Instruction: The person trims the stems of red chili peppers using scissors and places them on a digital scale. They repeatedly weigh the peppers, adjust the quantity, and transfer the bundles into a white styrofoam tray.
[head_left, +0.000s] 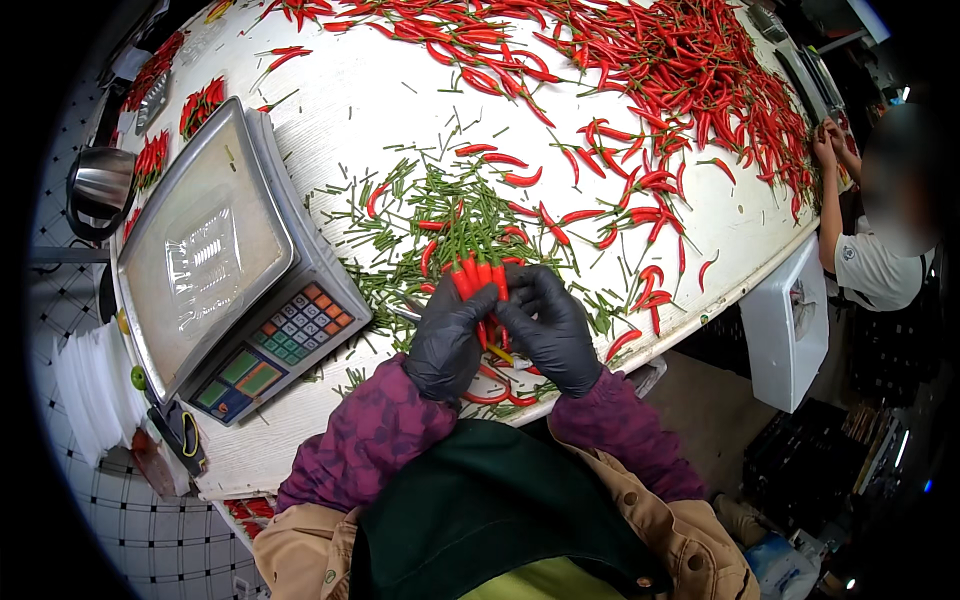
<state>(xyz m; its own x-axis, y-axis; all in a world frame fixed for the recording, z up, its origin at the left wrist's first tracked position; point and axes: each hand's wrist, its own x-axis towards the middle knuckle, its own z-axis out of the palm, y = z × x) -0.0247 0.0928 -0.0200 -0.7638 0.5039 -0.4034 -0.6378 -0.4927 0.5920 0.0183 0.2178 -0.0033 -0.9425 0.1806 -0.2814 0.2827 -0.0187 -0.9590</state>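
A small bunch of red chilli peppers (471, 276) is upright between my hands, green stems pointing away from me. My left hand (447, 339), in a black glove, is wrapped around the bunch from the left. From the right, my black-gloved right hand (553, 324) grips the bunch's right side with thumb and fingers. Beneath and beyond them spreads a heap of cut green stems (450, 195) with loose red chillies among them. A thin yellow and white object (510, 357) shows under the bunch, partly hidden. Part of a metal tool (405, 312) peeks out beside my left hand.
Left of my hands stands a digital scale (300, 330) with a clear plastic tray (206, 251) on its pan. A large chilli pile (697, 75) covers the far right of the white table (360, 97). A metal kettle (103, 184), white foam box (787, 330) and another person (874, 262) border it.
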